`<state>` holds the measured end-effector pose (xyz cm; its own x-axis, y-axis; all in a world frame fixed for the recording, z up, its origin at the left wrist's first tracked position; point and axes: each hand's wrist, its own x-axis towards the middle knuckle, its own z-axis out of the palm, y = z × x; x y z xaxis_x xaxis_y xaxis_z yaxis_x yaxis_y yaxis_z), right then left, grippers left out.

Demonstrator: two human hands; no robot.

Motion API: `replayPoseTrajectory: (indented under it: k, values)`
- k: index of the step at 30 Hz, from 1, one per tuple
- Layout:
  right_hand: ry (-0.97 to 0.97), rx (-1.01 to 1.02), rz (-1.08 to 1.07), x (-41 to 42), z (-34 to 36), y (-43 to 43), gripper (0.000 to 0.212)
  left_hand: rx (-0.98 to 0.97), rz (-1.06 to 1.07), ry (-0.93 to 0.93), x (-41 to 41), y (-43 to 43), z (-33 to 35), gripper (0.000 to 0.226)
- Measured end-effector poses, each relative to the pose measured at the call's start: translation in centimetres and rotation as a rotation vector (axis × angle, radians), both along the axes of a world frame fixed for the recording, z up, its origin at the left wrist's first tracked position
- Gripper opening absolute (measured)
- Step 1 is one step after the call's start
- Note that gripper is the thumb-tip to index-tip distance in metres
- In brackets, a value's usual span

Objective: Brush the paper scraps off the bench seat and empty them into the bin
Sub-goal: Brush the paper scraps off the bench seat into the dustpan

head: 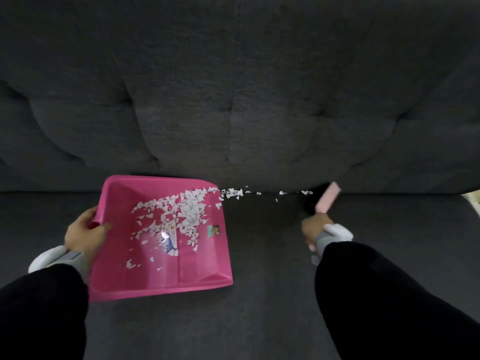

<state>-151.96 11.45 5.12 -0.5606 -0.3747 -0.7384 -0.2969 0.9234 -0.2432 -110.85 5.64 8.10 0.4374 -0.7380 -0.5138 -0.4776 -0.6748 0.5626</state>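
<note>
One pink dustpan (202, 268) lies flat on the dark grey bench (259, 320) in the lower left of the frame, its open edge facing right. The left hand (83, 233) holds it from the left side, its grip clenched round the pan's stubby handle. Most of the white paper scraps (187, 211) lie inside the pan, far too many to count, heaped towards its upper right corner. A thin trail of perhaps a dozen more runs right from that corner along the seam where the seat meets the tufted backrest (233, 100). Two printed labels (170, 236) are on the pan's floor, one large and one small.

At centre right, the right hand (315, 227) has its grip grasping one brush (327, 197) with a pale pink back, angled up towards the far end of the trail. The brush is blurred, and the dark patch beside it may be its bristles. Two black sleeves (389, 294) enter from the bottom corners, each with a white and grey wrist band (335, 233).
</note>
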Motion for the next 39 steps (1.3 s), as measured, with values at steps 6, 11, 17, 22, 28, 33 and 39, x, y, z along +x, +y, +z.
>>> replayPoseTrajectory:
  k: [6,11,17,22,28,33,39]
  values:
    - [0.077,-0.003,0.275,8.6,-1.6,1.1,0.048,0.002,-0.007,0.005,-0.2,0.3,0.4,0.046]
    - [0.035,-0.104,0.514,11.7,-0.4,2.3,0.040,0.010,0.001,0.013,0.2,0.3,0.2,0.048]
    - [0.064,-0.262,0.573,11.0,0.9,4.0,0.044,0.004,0.027,0.066,0.6,0.3,0.0,0.047]
    - [0.284,-0.048,0.557,8.3,-0.1,3.6,0.052,-0.025,0.032,0.096,0.8,0.4,-0.2,0.048]
    - [0.197,-0.083,0.631,14.2,-1.3,4.9,0.058,-0.048,-0.019,0.096,0.9,0.5,-0.1,0.046]
    - [0.001,-0.338,0.660,14.6,-0.9,6.6,0.052,-0.054,-0.017,0.116,0.9,0.7,0.0,0.046]
    - [0.227,-0.237,0.455,12.4,-1.4,5.7,0.051,-0.051,-0.019,0.151,1.5,0.7,-0.7,0.046]
